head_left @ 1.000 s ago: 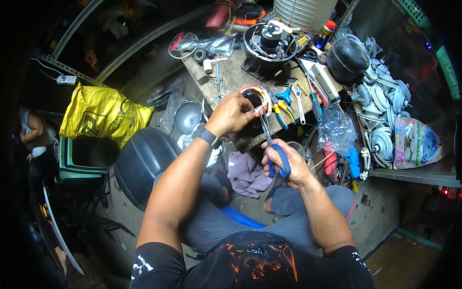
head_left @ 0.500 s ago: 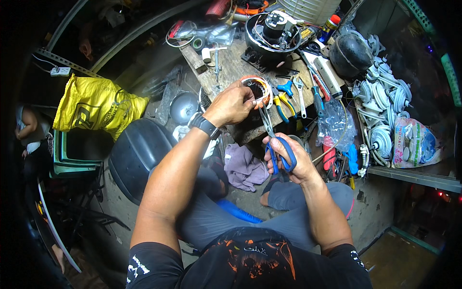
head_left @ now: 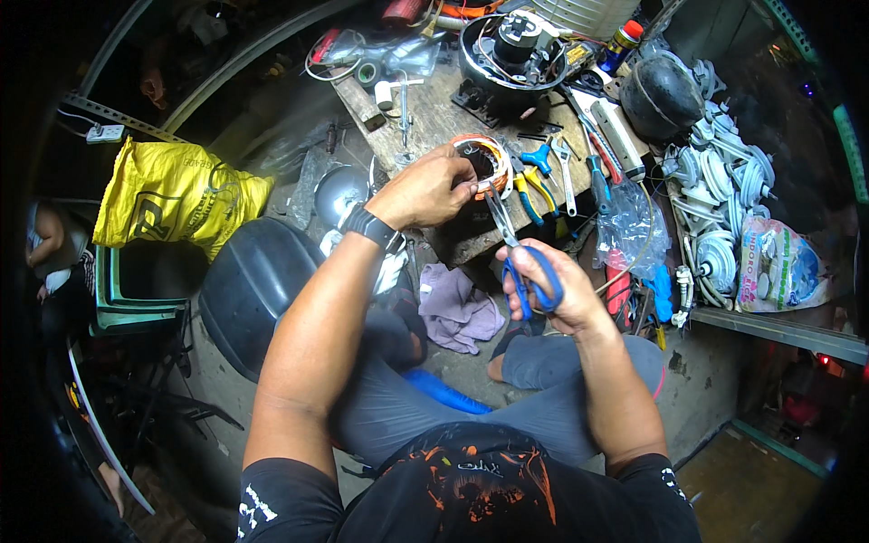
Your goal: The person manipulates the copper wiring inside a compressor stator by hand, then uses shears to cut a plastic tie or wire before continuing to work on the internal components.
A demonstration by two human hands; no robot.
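My left hand point(head_left: 433, 188) grips the near-left side of a ring-shaped motor stator point(head_left: 496, 187), wound with orange-copper wire and pale lining, over the near edge of the wooden bench point(head_left: 434, 109). Blue-handled scissors point(head_left: 503, 226) are in my right hand point(head_left: 563, 288), its fingers through and around the loops. Their blades point away from me, with the tips at the near rim of the stator. Whatever lies between the tips is too small to make out. My left fingertips are pinched at the ring's inner edge and partly hidden.
Pliers point(head_left: 534, 195), a wrench point(head_left: 565, 172) and a blue three-armed tool point(head_left: 539, 158) lie right of the stator. Behind stands an open motor housing point(head_left: 511, 54). White plastic parts point(head_left: 724, 181) crowd the right shelf. A purple cloth point(head_left: 460, 308) lies below, a yellow sack point(head_left: 181, 195) left.
My right hand and the scissors' handles have shifted slightly right, while the tips stay by the stator's near rim. My left hand keeps its grip, with the stator almost in place.
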